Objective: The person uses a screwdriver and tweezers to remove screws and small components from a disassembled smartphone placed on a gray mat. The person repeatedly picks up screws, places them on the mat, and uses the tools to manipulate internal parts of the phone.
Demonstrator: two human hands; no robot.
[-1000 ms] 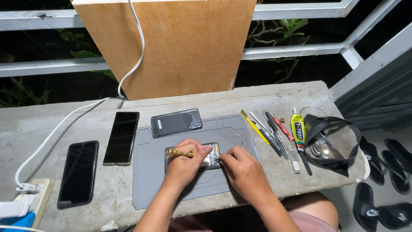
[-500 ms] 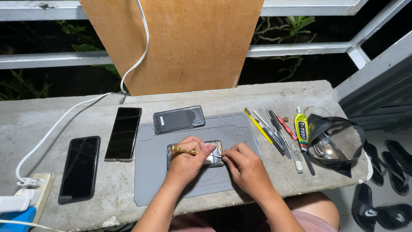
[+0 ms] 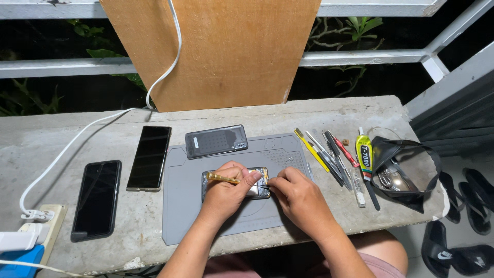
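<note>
Fingers of left hand (image 3: 226, 193) around gold-handled screwdriver (image 3: 222, 178), right hand (image 3: 300, 198) seemingly pinching tweezers over opened phone (image 3: 259, 181).

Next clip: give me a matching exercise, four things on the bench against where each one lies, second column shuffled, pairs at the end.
Things:
1. opened phone
2. back cover
3. glue tube
4. black pouch

Places:
A. far right end of the bench
B. under both hands, mid mat
C. top edge of the mat
D. right of the row of tools

Pairs: 1-B, 2-C, 3-D, 4-A
</note>
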